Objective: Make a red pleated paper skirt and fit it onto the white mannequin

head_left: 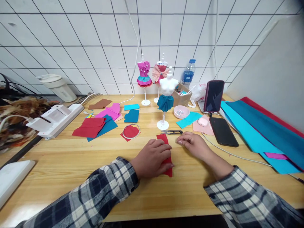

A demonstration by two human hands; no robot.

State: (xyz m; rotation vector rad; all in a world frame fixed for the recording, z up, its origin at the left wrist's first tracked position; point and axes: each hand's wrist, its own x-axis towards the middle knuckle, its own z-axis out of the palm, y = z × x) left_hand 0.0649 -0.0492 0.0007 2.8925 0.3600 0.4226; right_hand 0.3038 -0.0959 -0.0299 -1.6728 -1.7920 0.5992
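Observation:
A narrow strip of red fabric [163, 138] lies on the table in front of me. My left hand [154, 158] rests over its middle, fingers and thumb curled across to its right edge, hiding part of it. To the right, my right hand [193, 144] is closed, thumb against fingertips; anything between them is too small to make out. Just beyond that hand are black-handled thread snips [174, 132], lying flat. Behind them stands a small white dress form [168, 85] wearing a teal gathered skirt [165, 103].
Two dressed mini forms [144, 74] [160, 73] stand by the wall. Felt pieces [89, 126] and a hoop [123, 133] over red cloth lie left. A pink bead bowl [181, 111], phones [224, 131] and large fabric sheets [258, 136] are right. A power strip [64, 122] sits far left.

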